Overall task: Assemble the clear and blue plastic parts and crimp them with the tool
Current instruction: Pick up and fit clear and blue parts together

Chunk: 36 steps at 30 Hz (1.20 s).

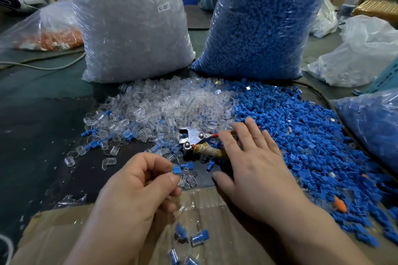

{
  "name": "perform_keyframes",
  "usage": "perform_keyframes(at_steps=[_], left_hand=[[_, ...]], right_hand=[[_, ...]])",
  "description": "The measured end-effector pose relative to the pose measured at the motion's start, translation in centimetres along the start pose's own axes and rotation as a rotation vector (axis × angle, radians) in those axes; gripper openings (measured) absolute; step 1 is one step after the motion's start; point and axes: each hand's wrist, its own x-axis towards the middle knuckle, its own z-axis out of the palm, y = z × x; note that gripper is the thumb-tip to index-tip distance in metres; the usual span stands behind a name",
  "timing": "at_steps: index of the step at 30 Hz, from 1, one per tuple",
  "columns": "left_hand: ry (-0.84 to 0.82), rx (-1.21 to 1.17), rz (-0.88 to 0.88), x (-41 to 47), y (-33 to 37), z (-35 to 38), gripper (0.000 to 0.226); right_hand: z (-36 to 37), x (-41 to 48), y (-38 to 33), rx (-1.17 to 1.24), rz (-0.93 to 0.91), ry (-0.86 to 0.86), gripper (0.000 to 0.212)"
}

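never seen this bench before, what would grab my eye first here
Two tall bags at the back, one of clear parts and one of blue parts, with loose heaps of both spilled in front. Nearer, the left hand pinches a blue-and-clear piece while the right hand lies open beside the crimping tool.

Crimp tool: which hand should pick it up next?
Right, probably. The right hand is open, spread just over the crimp tool's wrapped handles, fingers nearly on them. The left hand is busy pinching the blue-and-clear part.
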Motion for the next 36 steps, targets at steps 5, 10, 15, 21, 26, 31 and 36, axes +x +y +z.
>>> perform_keyframes(at_steps=[5, 10, 15, 21, 26, 31, 36], left_hand=[[0.031, -0.092, -0.02, 0.2, 0.1, -0.1, 0.009], [0.015, -0.102, -0.009, 0.2, 0.0, -0.1, 0.01], [0.004, -0.126, -0.003, 0.1, 0.1, 0.0, 0.011], [0.076, -0.174, 0.021, 0.4, 0.2, -0.2, 0.028], [0.149, -0.228, 0.094, 0.5, 0.1, -0.8, 0.019], [0.129, -0.146, 0.184, 0.7, -0.1, -1.2, 0.035], [0.083, -0.122, 0.234, 0.3, 0.2, -1.5, 0.022]], right_hand=[[0.0, 0.5, 0.6, -0.039, 0.008, 0.003, 0.073], [-0.1, 0.9, 0.5, -0.065, -0.011, 0.039, 0.072], [-0.5, 1.3, 0.2, -0.013, -0.02, 0.042, 0.06], [-1.9, 0.4, -0.1, 0.266, 0.0, 0.179, 0.049], [-2.7, -1.2, -0.8, 0.25, -0.146, 0.148, 0.046], [-3.2, -1.7, -1.1, 0.216, -0.206, 0.03, 0.048], [-3.1, -1.7, -0.9, 0.219, -0.226, 0.029, 0.052]])
